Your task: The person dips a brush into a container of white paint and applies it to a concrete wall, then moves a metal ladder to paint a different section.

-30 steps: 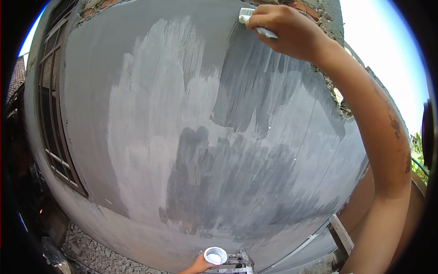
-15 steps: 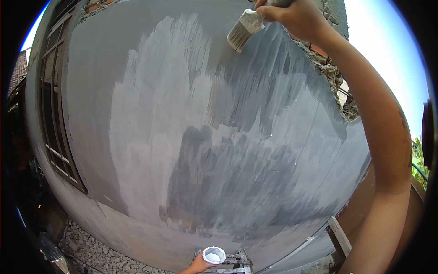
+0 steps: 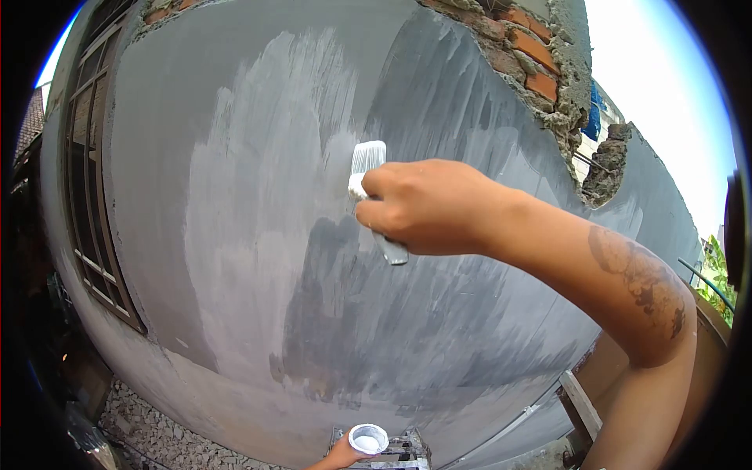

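My right hand [image 3: 423, 205] is wrapped round the handle of a paintbrush [image 3: 368, 159]. Its bristles point upward, coated in white, at the middle of the grey plastered wall [image 3: 168, 196]. The handle's grey end sticks out below my fingers. Pale and darker grey brush strokes cover the wall around the brush. Low at the bottom of the view, my left hand [image 3: 340, 454] grips a small cup of white paint [image 3: 368, 439] by its side, with the opening facing up.
Broken brickwork [image 3: 535, 51] makes a ragged edge at the wall's upper right. A barred window [image 3: 90, 180] is on the left. Rubble [image 3: 149, 415] lies along the wall's foot. A slatted stand [image 3: 409, 450] is behind the cup, and a plank [image 3: 581, 403] leans at lower right.
My right hand has come down and left from the wall's top edge. The brush has flipped from bristles down to bristles up. The left hand and cup stay put.
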{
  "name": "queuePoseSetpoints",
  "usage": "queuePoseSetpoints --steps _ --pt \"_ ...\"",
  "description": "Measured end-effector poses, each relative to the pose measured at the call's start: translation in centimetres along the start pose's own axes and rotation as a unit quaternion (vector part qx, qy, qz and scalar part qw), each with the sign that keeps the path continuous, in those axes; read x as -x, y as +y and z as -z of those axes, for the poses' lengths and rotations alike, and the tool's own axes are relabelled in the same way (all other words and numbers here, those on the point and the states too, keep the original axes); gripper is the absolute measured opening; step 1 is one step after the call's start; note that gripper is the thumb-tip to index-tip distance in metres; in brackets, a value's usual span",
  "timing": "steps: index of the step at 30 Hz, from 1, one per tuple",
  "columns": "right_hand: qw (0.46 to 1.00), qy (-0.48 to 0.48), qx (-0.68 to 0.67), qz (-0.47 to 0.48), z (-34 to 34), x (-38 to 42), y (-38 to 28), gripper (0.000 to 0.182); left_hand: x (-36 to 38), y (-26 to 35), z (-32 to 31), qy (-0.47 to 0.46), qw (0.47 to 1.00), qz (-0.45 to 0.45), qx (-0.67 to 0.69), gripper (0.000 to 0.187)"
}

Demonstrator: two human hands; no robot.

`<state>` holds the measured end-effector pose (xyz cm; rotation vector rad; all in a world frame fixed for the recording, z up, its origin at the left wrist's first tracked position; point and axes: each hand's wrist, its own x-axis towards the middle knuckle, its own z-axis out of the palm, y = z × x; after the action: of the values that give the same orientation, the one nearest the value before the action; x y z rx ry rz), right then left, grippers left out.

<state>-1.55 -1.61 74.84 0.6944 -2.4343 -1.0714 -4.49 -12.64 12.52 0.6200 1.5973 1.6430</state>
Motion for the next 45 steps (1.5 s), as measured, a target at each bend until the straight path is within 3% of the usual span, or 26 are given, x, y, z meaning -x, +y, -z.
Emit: queuePoseSetpoints --steps 2,4,8,9,11,15,17,18,19,20,23,26,28,30,32,34,37,39,41,44,45 --pt "0.995 0.041 -0.088 0.022 -0.4 0.2 -1.6 0.008 0.1 -0.1 0.2 -0.001 1.0 -0.002 0.003 0.084" --pt "0.955 0.1 -0.276 -0.032 0.6 -0.7 0.3 0.011 0.5 -0.3 0.2 -0.001 1.0 -0.002 0.006 0.084" --pt "0.936 0.237 -0.132 -0.225 6.0 -1.1 8.8 0.013 0.7 -0.1 0.2 -0.001 1.0 -0.006 0.017 0.084" --pt "0.902 0.308 -0.231 -0.194 7.4 -1.2 12.6 0.011 0.8 0.1 0.1 -0.001 1.0 -0.006 0.021 0.084" --pt "0.898 0.378 -0.084 -0.208 10.6 -0.5 16.9 0.012 1.3 0.1 0.3 0.001 1.0 -0.005 0.026 0.084" --pt "0.883 0.388 0.032 -0.262 12.2 -0.4 16.5 0.011 1.7 0.9 0.1 0.009 1.0 -0.007 0.027 0.084" --pt "0.941 0.311 0.124 -0.044 10.3 -1.5 17.0 0.01 1.8 1.6 0.3 0.01 1.0 -0.01 0.026 0.084" --pt "0.96 0.22 0.174 -0.022 9.7 -1.6 13.8 0.009 1.8 2.0 0.4 0.009 1.0 -0.012 0.026 0.084" --pt "0.95 0.238 0.199 0.027 5.9 -2.2 13.5 0.014 1.9 1.8 0.6 0.008 1.0 -0.014 0.026 0.084" --pt "0.966 0.186 0.18 -0.025 3.7 -2.3 10.3 0.012 1.8 1.6 0.7 0.008 0.999 -0.018 0.027 0.084" --pt "0.999 0.035 0.034 0.002 0.4 -2.3 0.7 0.005 1.8 1.8 1.0 0.009 0.999 -0.027 0.031 0.084" --pt "0.977 0.101 -0.185 0.014 -1.1 -2.2 -1.7 0.012 1.8 2.2 1.1 0.011 0.999 -0.033 0.038 0.084" --pt "0.958 0.17 -0.231 -0.03 -0.3 -3.0 1.6 0.016 2.2 1.7 1.4 0.014 0.998 -0.035 0.041 0.084" --pt "0.923 0.228 -0.256 -0.177 3.2 -2.9 4.7 0.015 2.6 2.1 1.3 0.015 0.998 -0.032 0.047 0.084" --pt "0.905 0.352 -0.142 -0.194 4.9 -3.1 9.5 0.012 3.3 1.9 1.5 0.013 0.998 -0.028 0.056 0.084" --pt "0.874 0.419 -0.177 -0.174 7.4 -3.5 14.3 0.007 3.5 2.1 1.7 0.015 0.998 -0.029 0.061 0.084" --pt "0.881 0.385 -0.09 -0.258 11.4 -2.8 13.6 0.008 3.8 2.1 1.9 0.019 0.997 -0.032 0.067 0.084" --pt "0.921 0.363 0.128 -0.066 11.5 -3.3 14.7 0.009 4.0 2.4 1.9 0.019 0.997 -0.031 0.07 0.084" --pt "0.953 0.26 0.154 0.034 9.3 -3.9 14.0 0.009 4.1 2.5 2.1 0.018 0.997 -0.035 0.074 0.084" --pt "0.975 0.157 0.16 -0.002 4.1 -3.6 6.9 0.004 4.0 2.6 2.2 0.017 0.996 -0.044 0.077 0.084" --pt "0.978 0.156 0.138 0.028 3.1 -3.1 4.1 0.005 3.8 1.8 2.3 0.015 0.995 -0.051 0.08 0.084"
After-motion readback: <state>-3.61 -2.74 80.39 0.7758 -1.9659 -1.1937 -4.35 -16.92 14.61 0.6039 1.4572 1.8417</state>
